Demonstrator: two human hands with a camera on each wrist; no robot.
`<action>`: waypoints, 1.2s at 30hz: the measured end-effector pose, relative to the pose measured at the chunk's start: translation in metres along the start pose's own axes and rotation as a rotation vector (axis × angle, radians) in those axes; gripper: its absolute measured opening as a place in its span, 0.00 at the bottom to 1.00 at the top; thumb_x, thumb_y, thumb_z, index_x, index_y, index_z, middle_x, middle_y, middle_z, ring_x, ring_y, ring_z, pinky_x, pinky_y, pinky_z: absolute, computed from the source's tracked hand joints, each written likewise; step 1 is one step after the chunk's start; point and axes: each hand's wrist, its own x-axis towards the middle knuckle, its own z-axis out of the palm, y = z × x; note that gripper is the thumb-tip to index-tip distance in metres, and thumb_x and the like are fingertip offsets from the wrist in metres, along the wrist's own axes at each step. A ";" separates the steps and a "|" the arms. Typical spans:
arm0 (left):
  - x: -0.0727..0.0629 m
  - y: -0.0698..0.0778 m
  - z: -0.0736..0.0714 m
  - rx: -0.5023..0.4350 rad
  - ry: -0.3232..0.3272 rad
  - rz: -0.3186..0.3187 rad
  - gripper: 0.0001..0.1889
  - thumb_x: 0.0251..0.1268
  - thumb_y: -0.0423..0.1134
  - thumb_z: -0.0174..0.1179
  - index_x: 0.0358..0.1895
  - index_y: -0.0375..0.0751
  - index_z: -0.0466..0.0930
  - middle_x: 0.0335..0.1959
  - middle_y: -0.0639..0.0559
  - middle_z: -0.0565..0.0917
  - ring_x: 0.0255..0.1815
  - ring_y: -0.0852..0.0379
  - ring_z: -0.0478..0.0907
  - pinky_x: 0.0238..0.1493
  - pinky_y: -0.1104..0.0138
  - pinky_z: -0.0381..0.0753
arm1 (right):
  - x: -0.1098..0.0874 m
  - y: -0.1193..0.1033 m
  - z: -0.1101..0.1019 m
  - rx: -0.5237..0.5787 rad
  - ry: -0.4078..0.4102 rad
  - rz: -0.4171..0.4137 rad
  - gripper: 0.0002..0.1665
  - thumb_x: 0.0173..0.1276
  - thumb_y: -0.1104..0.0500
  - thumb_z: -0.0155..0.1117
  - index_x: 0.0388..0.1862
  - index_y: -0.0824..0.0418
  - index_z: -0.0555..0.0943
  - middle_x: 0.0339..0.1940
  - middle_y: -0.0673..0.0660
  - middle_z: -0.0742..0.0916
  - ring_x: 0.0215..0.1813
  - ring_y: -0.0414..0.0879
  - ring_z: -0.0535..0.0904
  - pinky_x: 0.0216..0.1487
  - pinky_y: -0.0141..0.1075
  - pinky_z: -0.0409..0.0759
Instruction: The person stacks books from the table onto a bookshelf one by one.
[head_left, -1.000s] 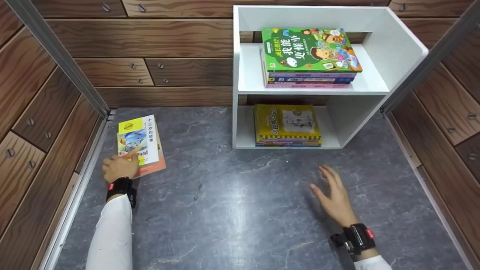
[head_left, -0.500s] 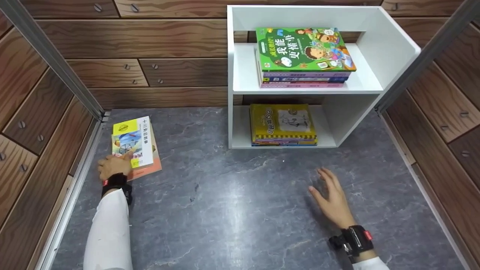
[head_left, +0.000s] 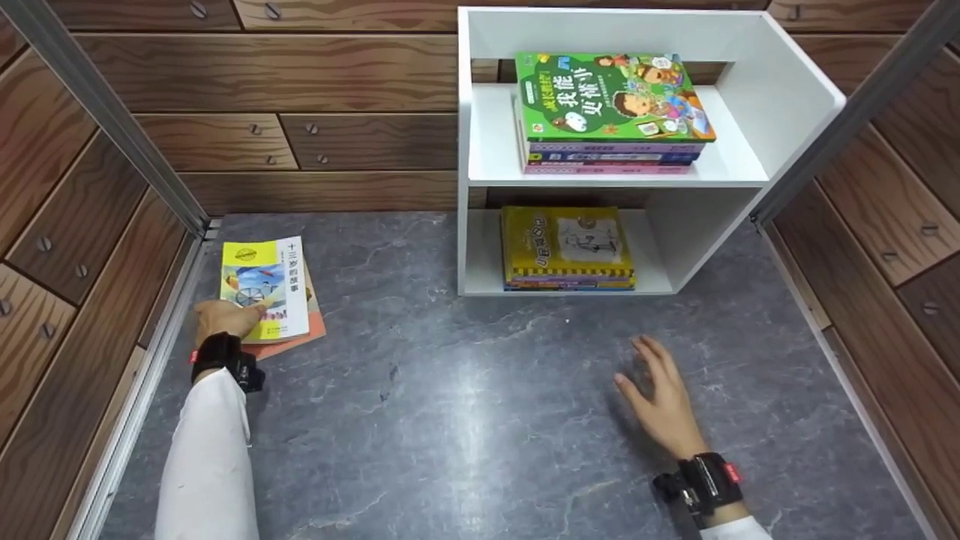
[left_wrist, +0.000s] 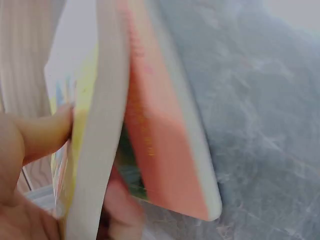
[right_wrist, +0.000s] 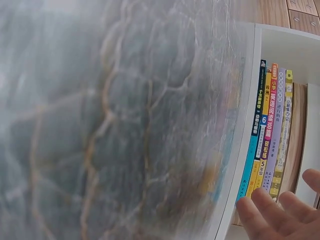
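My left hand grips the lower left edge of a book with a yellow, white and blue cover. In the left wrist view the thumb presses its cover and the fingers curl beneath, with its page edges toward the camera. Under it lies a second book with a salmon-orange cover, flat on the grey marbled surface; a gap shows between the two. My right hand hovers over the surface in front of the white shelf, fingers loosely spread, holding nothing.
The white two-tier shelf stands at the back right. Its upper tier bears a stack of books topped by a green one; the lower tier holds a stack topped by a yellow book. Wood-patterned walls enclose the surface.
My left hand has slid under the left edge of the top book and now lifts that edge, turning the book slightly. The right hand stays in nearly the same place.
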 end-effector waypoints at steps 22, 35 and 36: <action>-0.026 -0.017 0.012 -0.177 0.096 0.126 0.47 0.76 0.70 0.38 0.68 0.22 0.68 0.59 0.26 0.75 0.60 0.35 0.71 0.65 0.47 0.69 | -0.002 -0.006 0.008 0.026 0.015 -0.001 0.36 0.72 0.61 0.71 0.76 0.66 0.71 0.78 0.68 0.69 0.68 0.62 0.75 0.62 0.17 0.67; -0.095 0.031 0.035 -0.355 0.154 0.392 0.32 0.79 0.67 0.43 0.48 0.35 0.67 0.38 0.42 0.73 0.34 0.51 0.71 0.35 0.63 0.67 | -0.003 -0.017 0.022 0.093 0.009 0.015 0.37 0.73 0.61 0.70 0.77 0.66 0.69 0.79 0.67 0.68 0.71 0.63 0.74 0.65 0.44 0.77; -0.102 0.033 0.039 -0.358 0.162 0.423 0.30 0.79 0.66 0.44 0.46 0.37 0.66 0.36 0.42 0.72 0.33 0.51 0.69 0.35 0.63 0.65 | -0.002 -0.019 0.024 0.100 0.007 0.022 0.37 0.73 0.61 0.69 0.77 0.65 0.69 0.79 0.67 0.68 0.72 0.62 0.73 0.66 0.47 0.76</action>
